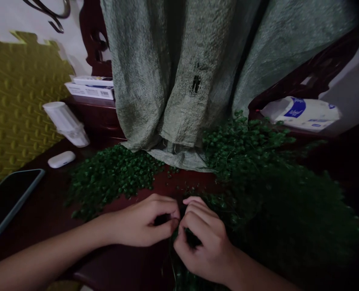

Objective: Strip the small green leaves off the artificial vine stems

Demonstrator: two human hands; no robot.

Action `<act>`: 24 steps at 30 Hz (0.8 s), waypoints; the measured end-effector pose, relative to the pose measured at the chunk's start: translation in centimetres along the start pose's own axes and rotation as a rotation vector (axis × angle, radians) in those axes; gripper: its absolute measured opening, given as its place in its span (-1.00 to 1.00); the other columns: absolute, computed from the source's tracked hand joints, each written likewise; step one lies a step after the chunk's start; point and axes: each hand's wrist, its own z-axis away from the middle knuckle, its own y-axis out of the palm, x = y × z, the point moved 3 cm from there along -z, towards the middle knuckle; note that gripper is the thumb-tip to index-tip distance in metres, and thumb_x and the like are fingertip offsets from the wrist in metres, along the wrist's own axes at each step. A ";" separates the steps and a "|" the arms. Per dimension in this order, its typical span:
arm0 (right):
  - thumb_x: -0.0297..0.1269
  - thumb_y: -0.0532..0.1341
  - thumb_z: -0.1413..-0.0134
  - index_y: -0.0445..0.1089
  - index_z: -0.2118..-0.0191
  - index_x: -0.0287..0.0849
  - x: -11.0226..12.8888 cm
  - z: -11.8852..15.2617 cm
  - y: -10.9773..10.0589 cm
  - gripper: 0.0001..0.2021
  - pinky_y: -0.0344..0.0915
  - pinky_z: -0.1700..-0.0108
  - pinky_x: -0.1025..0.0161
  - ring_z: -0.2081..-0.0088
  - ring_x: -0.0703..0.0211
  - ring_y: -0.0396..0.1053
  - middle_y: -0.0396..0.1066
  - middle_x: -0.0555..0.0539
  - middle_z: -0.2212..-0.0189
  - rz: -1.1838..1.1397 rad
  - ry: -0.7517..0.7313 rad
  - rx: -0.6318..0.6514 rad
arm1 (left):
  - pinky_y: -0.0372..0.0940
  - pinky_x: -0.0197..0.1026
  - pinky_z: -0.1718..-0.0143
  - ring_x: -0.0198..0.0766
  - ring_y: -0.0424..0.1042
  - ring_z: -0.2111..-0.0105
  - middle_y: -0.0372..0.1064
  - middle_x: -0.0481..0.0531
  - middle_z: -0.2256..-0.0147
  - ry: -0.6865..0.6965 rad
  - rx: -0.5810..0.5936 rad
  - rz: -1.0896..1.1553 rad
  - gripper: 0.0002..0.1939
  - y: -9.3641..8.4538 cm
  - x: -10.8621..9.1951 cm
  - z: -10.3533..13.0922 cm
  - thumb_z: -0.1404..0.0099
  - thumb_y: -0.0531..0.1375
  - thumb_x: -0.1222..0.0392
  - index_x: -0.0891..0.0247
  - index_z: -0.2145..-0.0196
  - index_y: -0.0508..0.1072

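My left hand (150, 220) and my right hand (202, 238) meet fingertip to fingertip above the front of a dark red table (115, 268). Each has its thumb and index finger pinched together; what lies between the fingertips is too small and dark to make out. Thin green stems hang below my right hand. A pile of small green pieces (115, 173) lies beyond my left hand. To the right spreads a larger heap of leafy green stems (276, 198), close to my right hand.
A grey-green woven cloth (185, 101) hangs at the back. On the left are a phone (9, 198), a white case (61, 159), white cups (67, 123) and flat boxes (91, 89). A tissue pack (309, 114) sits at the back right.
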 end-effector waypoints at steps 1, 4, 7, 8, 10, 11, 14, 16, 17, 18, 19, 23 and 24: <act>-0.61 0.06 0.06 0.14 0.49 -0.13 0.0 0.0 0.0 -0.80 0.36 0.19 0.13 0.49 0.27 0.12 0.08 0.07 0.58 0.001 -0.002 -0.005 | 0.14 -0.30 0.36 -0.33 0.26 0.42 0.26 -0.06 0.47 0.012 -0.004 -0.011 -0.86 -0.1 -0.1 0.0 -0.25 0.05 0.41 0.29 0.43 0.32; -0.60 0.07 0.07 0.14 0.48 -0.14 0.0 0.0 0.0 -0.81 0.34 0.19 0.13 0.49 0.26 0.13 0.10 0.07 0.58 0.007 -0.006 0.001 | 0.12 -0.30 0.40 -0.33 0.26 0.44 0.24 -0.07 0.49 0.043 -0.025 -0.003 -0.86 -0.2 -0.2 0.0 -0.17 0.07 0.45 0.27 0.47 0.29; -0.58 0.06 0.08 0.15 0.48 -0.14 0.1 0.2 0.4 -0.83 0.32 0.23 0.13 0.47 0.23 0.16 0.15 0.04 0.57 0.031 -0.016 0.078 | 0.10 -0.28 0.42 -0.33 0.21 0.48 0.18 -0.09 0.53 0.089 -0.021 -0.025 -0.83 0.2 -0.3 -0.1 -0.05 0.07 0.48 0.24 0.53 0.20; -0.57 0.06 0.09 0.15 0.49 -0.14 0.3 0.2 0.5 -0.84 0.31 0.25 0.14 0.47 0.22 0.16 0.16 0.03 0.57 0.038 -0.033 0.107 | 0.10 -0.27 0.43 -0.32 0.19 0.50 0.15 -0.10 0.55 0.113 -0.015 -0.042 -0.81 0.4 -0.4 0.0 -0.02 0.07 0.48 0.23 0.55 0.16; -0.56 0.04 0.12 0.14 0.49 -0.13 0.6 0.3 0.8 -0.84 0.28 0.31 0.15 0.48 0.20 0.14 0.17 0.02 0.58 0.048 -0.072 0.149 | 0.08 -0.23 0.44 -0.31 0.14 0.53 0.09 -0.10 0.60 0.164 -0.015 -0.080 -0.80 0.7 -0.6 0.1 0.05 0.05 0.46 0.21 0.58 0.09; -0.56 0.03 0.13 0.14 0.50 -0.13 0.7 0.3 0.9 -0.84 0.27 0.34 0.16 0.48 0.20 0.12 0.16 0.02 0.58 0.051 -0.089 0.166 | 0.07 -0.22 0.45 -0.30 0.12 0.55 0.07 -0.11 0.62 0.186 -0.024 -0.100 -0.79 0.9 -0.7 0.1 0.07 0.04 0.45 0.20 0.59 0.06; -0.56 0.01 0.15 0.10 0.52 -0.10 0.7 0.5 0.8 -0.82 0.23 0.40 0.19 0.49 0.19 0.10 0.13 0.02 0.59 0.064 -0.102 0.180 | 0.02 -0.18 0.51 -0.29 0.07 0.59 0.04 -0.10 0.66 0.230 -0.103 -0.213 -0.77 0.7 -0.7 0.4 0.11 0.04 0.42 0.18 0.62 0.01; -0.58 0.02 0.16 0.06 0.55 -0.09 0.3 0.6 0.4 -0.79 0.24 0.39 0.20 0.49 0.20 0.07 0.05 0.04 0.60 0.062 -0.074 0.136 | 0.00 -0.17 0.52 -0.28 0.05 0.60 0.03 -0.08 0.67 0.240 -0.192 -0.337 -0.77 -0.1 -0.6 0.5 0.10 0.05 0.40 0.18 0.65 0.00; -0.60 0.02 0.16 0.05 0.55 -0.09 0.0 0.5 0.2 -0.78 0.25 0.39 0.21 0.50 0.21 0.06 0.02 0.05 0.60 0.054 -0.047 0.104 | 0.01 -0.17 0.52 -0.28 0.06 0.60 0.04 -0.08 0.68 0.226 -0.239 -0.387 -0.77 -0.7 -0.4 0.5 0.07 0.05 0.39 0.18 0.67 0.02; -0.60 0.03 0.14 0.05 0.55 -0.09 -0.3 0.5 -0.1 -0.77 0.26 0.38 0.21 0.50 0.21 0.06 0.00 0.06 0.60 0.045 -0.015 0.073 | 0.03 -0.19 0.52 -0.28 0.08 0.60 0.07 -0.07 0.68 0.200 -0.277 -0.406 -0.77 -1.3 -0.2 0.5 0.03 0.06 0.39 0.18 0.68 0.07; -0.60 0.04 0.11 0.08 0.54 -0.10 -0.5 0.4 -0.2 -0.78 0.27 0.36 0.21 0.50 0.22 0.08 0.02 0.06 0.60 0.037 0.013 0.051 | 0.07 -0.21 0.51 -0.29 0.12 0.59 0.11 -0.07 0.67 0.162 -0.311 -0.393 -0.78 -1.9 0.0 0.4 -0.02 0.07 0.40 0.20 0.67 0.15; -0.56 0.11 -0.01 0.24 0.43 -0.15 -1.0 -0.1 -0.4 -0.85 0.27 0.29 0.17 0.45 0.21 0.19 0.18 0.03 0.55 0.060 0.054 0.023 | 0.25 -0.27 0.33 -0.29 0.38 0.42 0.41 0.00 0.46 0.009 -0.472 -0.360 -0.87 -3.4 1.4 0.2 -0.25 0.12 0.32 0.27 0.42 0.44; -0.55 0.12 -0.02 0.26 0.41 -0.16 -1.0 -0.2 -0.4 -0.86 0.26 0.28 0.16 0.44 0.21 0.20 0.20 0.02 0.55 0.078 0.061 0.008 | 0.27 -0.27 0.29 -0.27 0.41 0.37 0.45 0.02 0.41 -0.014 -0.500 -0.372 -0.88 -3.6 1.9 0.2 -0.29 0.12 0.30 0.27 0.36 0.47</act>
